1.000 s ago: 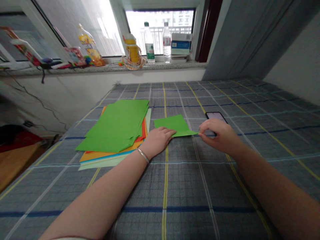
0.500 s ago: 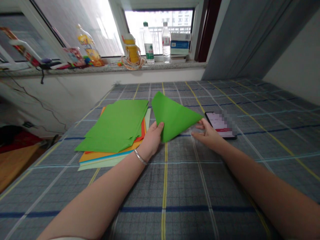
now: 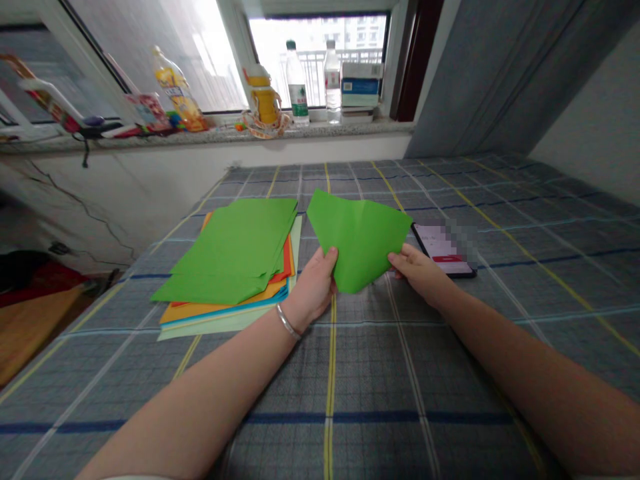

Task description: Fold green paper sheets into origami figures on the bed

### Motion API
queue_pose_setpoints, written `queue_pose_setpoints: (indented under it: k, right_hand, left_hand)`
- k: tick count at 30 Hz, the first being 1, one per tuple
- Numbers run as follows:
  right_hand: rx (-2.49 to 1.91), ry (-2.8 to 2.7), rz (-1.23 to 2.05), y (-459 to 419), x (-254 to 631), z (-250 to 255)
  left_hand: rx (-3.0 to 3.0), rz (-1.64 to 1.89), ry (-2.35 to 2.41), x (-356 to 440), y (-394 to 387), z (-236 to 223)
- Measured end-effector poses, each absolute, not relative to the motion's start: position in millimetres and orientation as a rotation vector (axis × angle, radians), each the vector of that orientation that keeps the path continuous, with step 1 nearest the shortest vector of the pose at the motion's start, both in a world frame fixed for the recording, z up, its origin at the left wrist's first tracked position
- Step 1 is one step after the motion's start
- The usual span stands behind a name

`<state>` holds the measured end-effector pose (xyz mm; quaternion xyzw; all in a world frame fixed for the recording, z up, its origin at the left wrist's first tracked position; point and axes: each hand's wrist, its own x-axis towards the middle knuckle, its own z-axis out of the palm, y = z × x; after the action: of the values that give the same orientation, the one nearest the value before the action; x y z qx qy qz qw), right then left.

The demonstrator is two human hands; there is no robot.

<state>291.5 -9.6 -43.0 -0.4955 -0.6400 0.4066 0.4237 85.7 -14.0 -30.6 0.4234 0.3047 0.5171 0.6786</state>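
A sheet of green paper [image 3: 361, 240] is held above the checked cloth, bent and slightly creased down its middle. My left hand [image 3: 315, 283] grips its left edge, thumb on top and fingers underneath; a silver bangle circles that wrist. On the right edge, my right hand [image 3: 417, 270] pinches the paper between thumb and fingers. Left of my left hand lies a stack of coloured paper [image 3: 235, 247], with green sheets on top and orange, red, blue and pale green edges showing below. A phone [image 3: 443, 248] with a lit, partly blurred screen rests just beyond my right hand.
The grey checked cloth [image 3: 280, 400] covers the surface. Along the windowsill stand a yellow cup [image 3: 265, 103], two clear bottles, a box [image 3: 361, 87] and a drink bottle with a yellow label [image 3: 177, 90]. A grey curtain [image 3: 490, 73] hangs at the right.
My right hand has closed on the paper's right edge, where its fingers were looser before. The paper has turned and spread out to the right, and its shape is wider.
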Motion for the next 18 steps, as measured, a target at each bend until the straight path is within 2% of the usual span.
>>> queue_pose_setpoints:
  k: [7,12,18]
  right_hand:
    - [-1.186,-1.336,1.14,-3,306,-40]
    - [-1.292,-1.375,1.077,-2,314,-42]
    - [-1.439,-1.417,1.161,-3,318,-44]
  left_hand:
    - [1.344,1.118,0.896,77,-7,-40]
    - [1.661,1.102,1.102,69,1,-48]
    - [1.795,0.984,1.32,66,0,-45]
